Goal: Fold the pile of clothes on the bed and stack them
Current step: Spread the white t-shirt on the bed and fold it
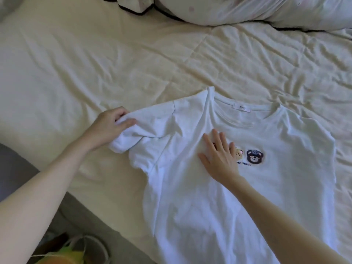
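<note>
White cotton T-shirt with bear print (257,187) lies front-up on the cream wrinkled bed sheet (95,63), near the bed's near edge. Left hand (108,128): fingers curled, gripping the bunched sleeve. Right hand (219,157): fingers straight, spread, pressing the chest. Open sheet beyond the collar; pale floral pillow (247,8) at far edge; woven basket (76,250) on floor below.

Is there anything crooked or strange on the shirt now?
Only the left sleeve: it is bunched and rolled where the left hand grips it. The right hand presses the white T-shirt flat. No damage visible.
</note>
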`<action>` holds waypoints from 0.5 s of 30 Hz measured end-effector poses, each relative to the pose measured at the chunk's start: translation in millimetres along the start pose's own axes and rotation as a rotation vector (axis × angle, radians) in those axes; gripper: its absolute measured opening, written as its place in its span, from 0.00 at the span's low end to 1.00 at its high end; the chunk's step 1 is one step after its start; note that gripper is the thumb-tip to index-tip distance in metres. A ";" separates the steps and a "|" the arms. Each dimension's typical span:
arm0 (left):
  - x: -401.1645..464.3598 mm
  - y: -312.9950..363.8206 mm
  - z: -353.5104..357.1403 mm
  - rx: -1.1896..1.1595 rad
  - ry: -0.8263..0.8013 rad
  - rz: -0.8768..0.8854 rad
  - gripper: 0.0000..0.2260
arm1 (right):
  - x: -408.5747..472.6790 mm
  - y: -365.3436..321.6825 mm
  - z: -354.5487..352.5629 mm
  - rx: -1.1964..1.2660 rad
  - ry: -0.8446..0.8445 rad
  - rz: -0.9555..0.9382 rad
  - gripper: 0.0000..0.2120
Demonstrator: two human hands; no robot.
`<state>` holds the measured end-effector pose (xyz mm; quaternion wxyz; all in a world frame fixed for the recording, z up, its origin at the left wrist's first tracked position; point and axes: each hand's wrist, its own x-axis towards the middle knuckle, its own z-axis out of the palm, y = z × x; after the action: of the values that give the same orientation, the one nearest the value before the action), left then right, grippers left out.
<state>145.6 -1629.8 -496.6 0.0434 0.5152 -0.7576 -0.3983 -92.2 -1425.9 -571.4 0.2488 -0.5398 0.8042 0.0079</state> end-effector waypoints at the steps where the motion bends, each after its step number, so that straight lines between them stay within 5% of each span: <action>1: -1.7 -0.3 -11.4 -0.052 0.082 -0.015 0.07 | 2.5 -2.8 -2.8 0.021 -0.002 0.027 0.26; 4: -2.1 -7.5 -49.7 -0.151 0.257 -0.101 0.04 | 10.0 -16.6 -16.2 0.144 0.002 0.113 0.22; 8: 3.2 -31.7 -70.2 -0.210 0.212 -0.261 0.08 | 7.6 -52.5 -24.0 0.216 0.052 0.162 0.25; 12: -6.4 -63.9 -55.0 -0.524 0.059 -0.400 0.16 | -14.0 -114.1 -14.5 0.218 0.134 -0.092 0.28; 15: -9.7 -74.0 -41.4 -0.735 0.020 -0.464 0.11 | -27.4 -162.7 2.6 0.101 0.215 -0.368 0.33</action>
<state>225.0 -1656.2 -513.0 0.1407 0.6258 -0.4291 -0.6359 58.7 -1469.4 -520.9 0.1857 -0.6622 0.7133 -0.1353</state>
